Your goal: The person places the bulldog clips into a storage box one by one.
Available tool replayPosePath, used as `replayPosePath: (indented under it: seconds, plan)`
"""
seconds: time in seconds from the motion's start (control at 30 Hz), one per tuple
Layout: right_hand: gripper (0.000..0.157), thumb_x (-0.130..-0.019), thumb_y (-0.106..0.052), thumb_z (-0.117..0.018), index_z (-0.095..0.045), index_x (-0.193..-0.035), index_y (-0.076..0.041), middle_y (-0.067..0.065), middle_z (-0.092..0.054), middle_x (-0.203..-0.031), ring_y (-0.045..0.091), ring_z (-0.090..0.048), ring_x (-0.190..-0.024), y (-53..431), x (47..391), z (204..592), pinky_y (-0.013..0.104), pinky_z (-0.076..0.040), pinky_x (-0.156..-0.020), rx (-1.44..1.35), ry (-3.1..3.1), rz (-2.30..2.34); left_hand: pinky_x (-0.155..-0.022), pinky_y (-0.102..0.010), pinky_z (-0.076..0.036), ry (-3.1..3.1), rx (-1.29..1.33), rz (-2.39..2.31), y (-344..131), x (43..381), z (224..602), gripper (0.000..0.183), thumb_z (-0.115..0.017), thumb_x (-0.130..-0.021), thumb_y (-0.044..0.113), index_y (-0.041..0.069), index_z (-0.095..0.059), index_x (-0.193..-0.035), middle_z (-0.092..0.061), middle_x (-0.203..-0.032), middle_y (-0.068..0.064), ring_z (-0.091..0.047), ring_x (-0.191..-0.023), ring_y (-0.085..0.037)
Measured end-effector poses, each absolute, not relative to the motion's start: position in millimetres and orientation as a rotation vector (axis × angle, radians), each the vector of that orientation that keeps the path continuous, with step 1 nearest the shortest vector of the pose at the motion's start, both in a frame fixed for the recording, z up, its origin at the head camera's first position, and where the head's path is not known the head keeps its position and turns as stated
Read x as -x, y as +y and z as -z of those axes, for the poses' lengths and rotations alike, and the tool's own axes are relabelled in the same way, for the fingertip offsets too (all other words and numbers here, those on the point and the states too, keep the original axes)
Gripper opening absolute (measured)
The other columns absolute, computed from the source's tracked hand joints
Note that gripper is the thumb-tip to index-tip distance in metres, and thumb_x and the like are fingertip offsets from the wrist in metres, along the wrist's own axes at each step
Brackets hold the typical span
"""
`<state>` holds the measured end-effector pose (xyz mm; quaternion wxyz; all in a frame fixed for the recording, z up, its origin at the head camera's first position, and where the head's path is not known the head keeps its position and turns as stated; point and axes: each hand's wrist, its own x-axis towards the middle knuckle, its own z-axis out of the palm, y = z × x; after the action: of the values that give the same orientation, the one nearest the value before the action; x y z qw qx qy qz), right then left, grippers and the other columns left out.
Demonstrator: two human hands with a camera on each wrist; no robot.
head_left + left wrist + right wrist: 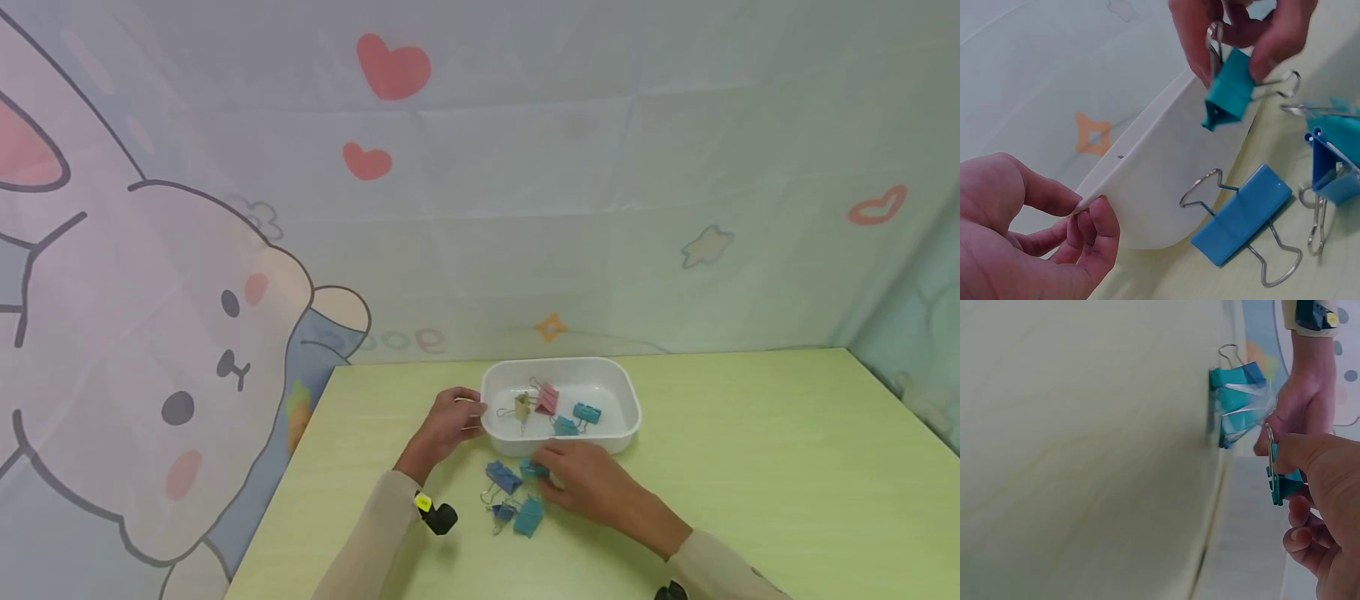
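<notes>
My left hand [448, 427] [1054, 231] pinches the left end of a white plastic tub's rim [1124, 150] between thumb and fingers. In my right hand [588, 483] [1341, 487] a teal binder clip [1232, 87] [1284, 481] is pinched, held off the table just in front of the tub [558, 364]. Its wire handles stick out on both sides. Inside the tub lie a yellow binder clip [522, 407], a pink one [547, 398] and two teal ones [587, 412]. Below the held clip, a blue binder clip [503, 477] [1241, 215] lies on the table.
Nearer the body, a darker blue clip [503, 512] and another teal clip [528, 516] lie close together between the forearms. The light green table [750, 467] ends at a printed cloth backdrop [525, 167] behind the tub.
</notes>
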<state>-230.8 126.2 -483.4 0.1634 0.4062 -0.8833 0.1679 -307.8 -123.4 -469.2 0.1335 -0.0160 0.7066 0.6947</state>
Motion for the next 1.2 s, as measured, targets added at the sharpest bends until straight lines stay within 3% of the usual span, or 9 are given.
replayPosePath:
  seconds: [0.37, 0.6, 1.2]
  plan:
    - [0.026, -0.084, -0.017, -0.085, -0.070, -0.105, -0.014, -0.004, -0.072, -0.098, 0.009, -0.066, -0.077, 124, 229, 442, 0.028, -0.058, -0.068, -1.162, -2.308, -0.454, -0.076, -0.029, -0.058, 2.047, 0.076, -2.008, -126, 308, 471, 0.033, -0.060, -0.101, 0.003, -0.011, -0.052, -0.129, -0.061, -0.123, -0.030, -0.069, -0.096, -0.029]
    - [0.030, -0.081, -0.013, -0.087, -0.070, -0.107, -0.011, 0.002, -0.074, -0.108, 0.018, -0.073, -0.091, 130, 247, 408, 0.034, -0.060, -0.074, -1.132, -2.245, -0.419, -0.073, -0.027, -0.056, 2.043, 0.077, -2.017, -126, 309, 472, 0.033, -0.060, -0.100, 0.002, -0.011, -0.051, -0.129, -0.061, -0.121, -0.029, -0.067, -0.091, -0.026]
    - [0.024, -0.085, -0.009, -0.084, -0.072, -0.106, -0.007, 0.002, -0.074, -0.099, 0.015, -0.068, -0.075, 144, 291, 366, 0.032, -0.058, -0.065, -1.042, -2.270, -0.441, -0.074, -0.029, -0.057, 2.049, 0.052, -2.008, -125, 308, 468, 0.032, -0.061, -0.101, 0.004, -0.010, -0.051, -0.128, -0.063, -0.118, -0.026, -0.068, -0.091, -0.026]
